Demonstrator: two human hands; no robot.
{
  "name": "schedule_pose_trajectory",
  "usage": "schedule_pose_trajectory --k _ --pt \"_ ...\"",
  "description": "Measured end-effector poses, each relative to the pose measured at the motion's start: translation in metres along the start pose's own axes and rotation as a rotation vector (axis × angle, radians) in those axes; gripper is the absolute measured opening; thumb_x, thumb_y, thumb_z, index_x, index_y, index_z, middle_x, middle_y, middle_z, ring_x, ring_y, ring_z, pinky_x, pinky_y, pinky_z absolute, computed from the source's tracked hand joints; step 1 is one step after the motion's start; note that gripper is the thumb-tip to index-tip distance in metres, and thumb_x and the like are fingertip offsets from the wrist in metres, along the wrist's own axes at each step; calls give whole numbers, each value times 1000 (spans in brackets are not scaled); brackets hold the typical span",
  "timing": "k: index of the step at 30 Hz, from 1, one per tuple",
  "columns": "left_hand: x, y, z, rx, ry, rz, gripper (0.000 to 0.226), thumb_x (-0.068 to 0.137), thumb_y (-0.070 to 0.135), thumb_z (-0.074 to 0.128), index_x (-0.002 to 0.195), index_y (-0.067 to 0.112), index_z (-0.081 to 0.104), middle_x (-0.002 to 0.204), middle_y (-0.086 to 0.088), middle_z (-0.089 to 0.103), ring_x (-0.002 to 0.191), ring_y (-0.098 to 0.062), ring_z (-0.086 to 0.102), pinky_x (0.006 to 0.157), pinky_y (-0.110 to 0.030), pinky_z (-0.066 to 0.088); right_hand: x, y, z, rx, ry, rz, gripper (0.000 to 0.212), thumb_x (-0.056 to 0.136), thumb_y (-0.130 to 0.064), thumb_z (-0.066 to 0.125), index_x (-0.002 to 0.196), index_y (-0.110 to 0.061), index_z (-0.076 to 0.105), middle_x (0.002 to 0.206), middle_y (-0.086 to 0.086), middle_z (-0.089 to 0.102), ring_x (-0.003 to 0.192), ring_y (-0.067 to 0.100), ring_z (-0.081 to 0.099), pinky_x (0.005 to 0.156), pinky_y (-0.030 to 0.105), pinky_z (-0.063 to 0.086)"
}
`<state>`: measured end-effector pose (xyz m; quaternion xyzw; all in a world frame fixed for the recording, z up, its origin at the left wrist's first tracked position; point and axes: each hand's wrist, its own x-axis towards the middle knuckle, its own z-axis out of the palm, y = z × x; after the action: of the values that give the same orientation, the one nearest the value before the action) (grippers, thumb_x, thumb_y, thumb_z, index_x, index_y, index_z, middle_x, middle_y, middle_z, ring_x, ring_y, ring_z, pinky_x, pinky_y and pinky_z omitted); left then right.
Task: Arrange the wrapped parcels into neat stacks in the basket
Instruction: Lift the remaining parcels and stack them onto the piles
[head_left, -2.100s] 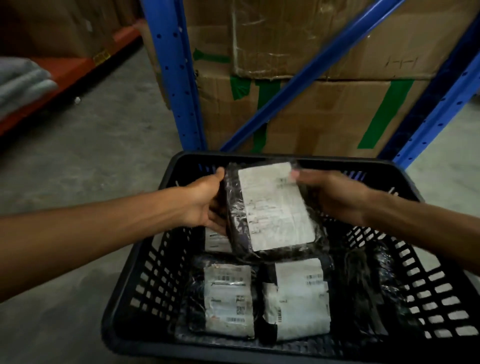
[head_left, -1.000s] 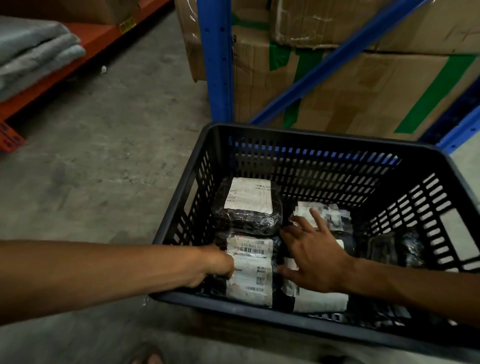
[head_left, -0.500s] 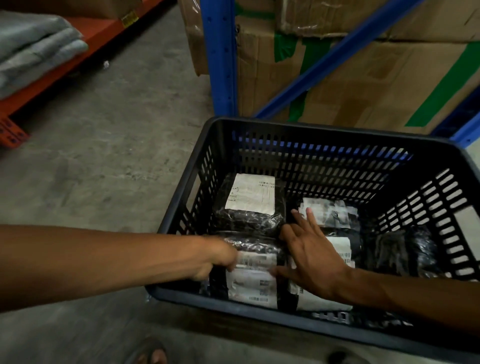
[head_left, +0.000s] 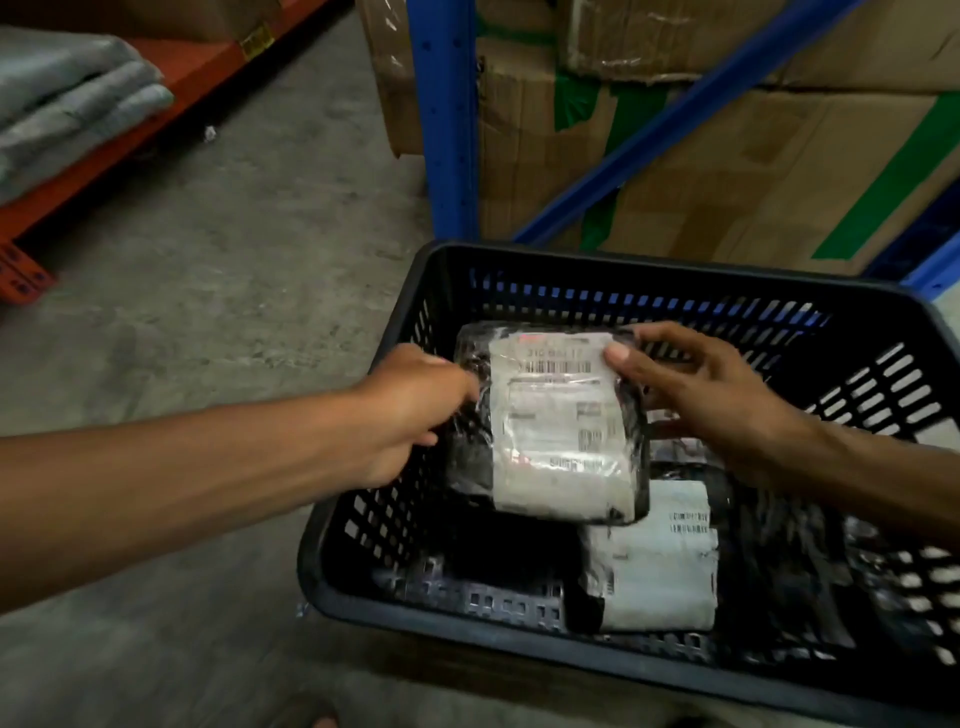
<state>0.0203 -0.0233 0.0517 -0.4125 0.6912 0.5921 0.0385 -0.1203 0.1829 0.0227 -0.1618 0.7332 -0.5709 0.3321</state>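
Observation:
A black-wrapped parcel with a white shipping label (head_left: 553, 426) hangs above the left half of the black slotted basket (head_left: 587, 255). My left hand (head_left: 410, 405) grips its left edge and my right hand (head_left: 696, 395) holds its top right corner, thumb on the label. Below it, near the front wall, lies another labelled parcel (head_left: 654, 566). A dark wrapped parcel (head_left: 800, 566) lies on the right side of the basket floor. The lifted parcel hides the back left of the basket.
The basket stands on a grey concrete floor (head_left: 208, 270). Behind it rises a blue rack post (head_left: 449, 119) with taped cardboard boxes (head_left: 753, 171). An orange shelf with folded grey cloth (head_left: 67, 104) is at the far left.
Both hands were low in the basket on the front parcels. Now they have lifted the front left labelled parcel up above the basket, leaving bare floor at the front left.

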Motion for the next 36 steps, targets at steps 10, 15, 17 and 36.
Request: schedule_pose_trajectory --k 10,15,17,36 --pt "58 5 36 692 -103 -2 63 80 32 63 138 15 50 148 -13 44 135 -28 43 108 -35 44 92 30 41 -443 219 177 45 77 -55 76 100 -16 76 82 1 75 71 16 71 56 23 55" --pt "61 12 49 916 -143 50 76 82 47 52 149 15 35 163 -17 14 149 -33 14 115 -37 27 93 27 10 -453 32 230 35 82 -54 71 101 -26 75 99 3 75 84 17 67 62 25 52" --pt "57 15 62 995 -167 177 78 84 47 50 151 13 31 165 -15 5 152 -32 3 119 -40 20 86 26 -15 -641 19 158 31 92 -43 64 111 -20 76 108 4 75 98 22 69 74 28 52" --pt "17 6 152 1385 -430 736 47 69 31 82 108 15 60 110 -2 61 98 -20 60 81 -37 57 -39 36 -84 -1417 -357 -258 60 69 -43 79 118 -21 51 119 4 55 104 24 58 81 30 49"
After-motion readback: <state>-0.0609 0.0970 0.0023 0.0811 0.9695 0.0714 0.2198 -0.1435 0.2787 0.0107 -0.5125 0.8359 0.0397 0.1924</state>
